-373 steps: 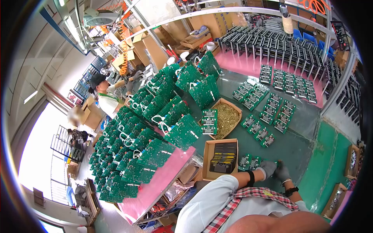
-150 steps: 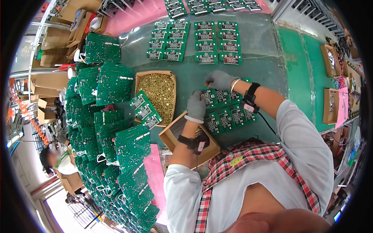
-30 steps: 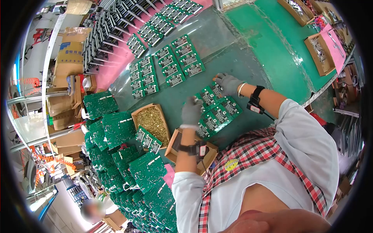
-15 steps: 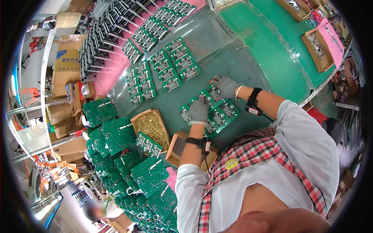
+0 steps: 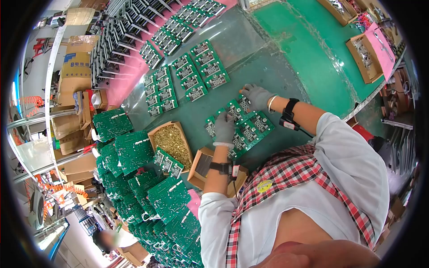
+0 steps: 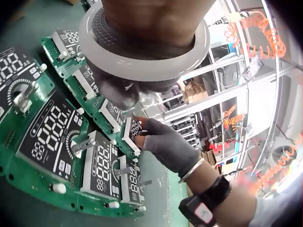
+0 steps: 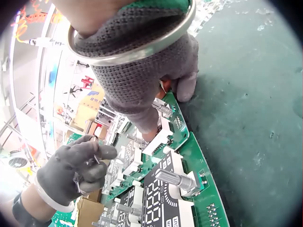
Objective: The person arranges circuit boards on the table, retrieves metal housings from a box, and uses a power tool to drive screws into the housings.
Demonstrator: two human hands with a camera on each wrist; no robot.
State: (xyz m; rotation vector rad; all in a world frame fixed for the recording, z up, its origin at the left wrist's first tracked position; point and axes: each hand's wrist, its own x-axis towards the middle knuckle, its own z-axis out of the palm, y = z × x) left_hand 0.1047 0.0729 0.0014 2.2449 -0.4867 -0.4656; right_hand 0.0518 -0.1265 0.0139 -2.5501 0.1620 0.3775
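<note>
Strips of green circuit boards [image 5: 250, 129] with digit displays and upright metal shafts lie before me on the table. My right hand [image 5: 258, 97], in a grey glove with bare fingertips, pinches the far end of the nearer-to-it strip; in the right wrist view its fingers are at a white-framed display [image 7: 158, 139] beside a shaft. Over the other end of that strip is my gloved left hand [image 5: 224, 128]. Its fingers are curled, with small shiny metal pieces [image 7: 97, 159] showing among them in the right wrist view. The wristband hides most of it in the left wrist view.
At the left stands a carton [image 5: 151, 137] of small brass-coloured pieces, with a board strip [image 5: 168, 161] across its edge. Beside it is a box [image 5: 241, 177] holding dark panels. Large green boards [image 5: 169, 198] stand in dense rows. More display strips [image 5: 190, 76] lie farther back.
Over the last second my left hand has shifted slightly over the strip, uncovering its left end, while the right hand stays at the far end. Twelve seconds ago both hands were together near my body.
</note>
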